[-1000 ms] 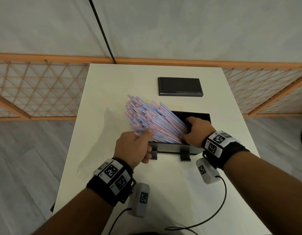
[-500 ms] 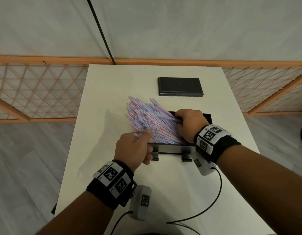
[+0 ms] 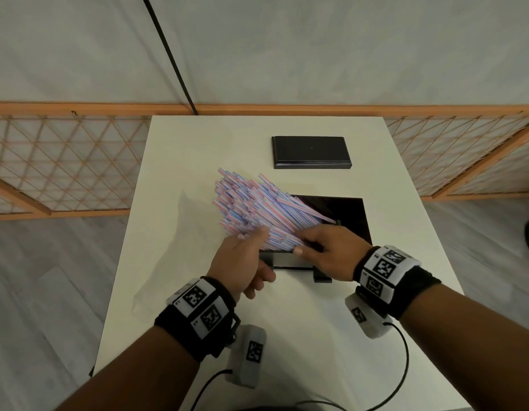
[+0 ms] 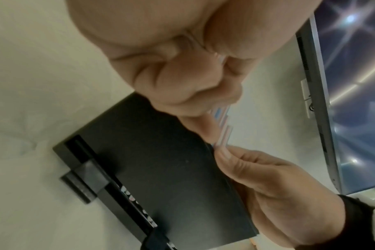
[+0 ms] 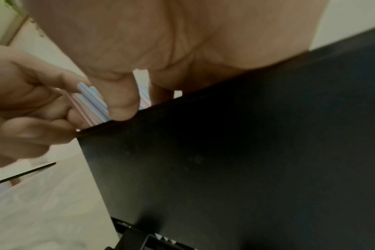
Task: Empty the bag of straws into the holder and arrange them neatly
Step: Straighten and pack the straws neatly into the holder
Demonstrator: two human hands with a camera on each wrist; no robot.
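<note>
A thick bundle of pink-and-blue striped straws (image 3: 251, 203) leans out of the black holder (image 3: 349, 215) and fans toward the far left. My left hand (image 3: 251, 247) grips the bundle from its near left side, with straws (image 4: 222, 121) between thumb and fingers. My right hand (image 3: 309, 247) sits at the holder's near edge and pinches the straws' lower ends, its thumb (image 5: 122, 103) pressing straws (image 5: 92, 103) against the holder's rim (image 5: 122, 123). The straws' ends inside the holder are hidden by both hands.
The holder's black lid (image 3: 310, 152) lies flat at the back of the white table (image 3: 287, 336). A clear, limp plastic bag (image 3: 165, 256) lies on the table to the left of my left hand. Wrist-camera cables trail near the front edge.
My right hand has come from the holder's right side leftward and nearer, onto the straws' lower ends. The left hand has held its grip; the bundle shifted only slightly.
</note>
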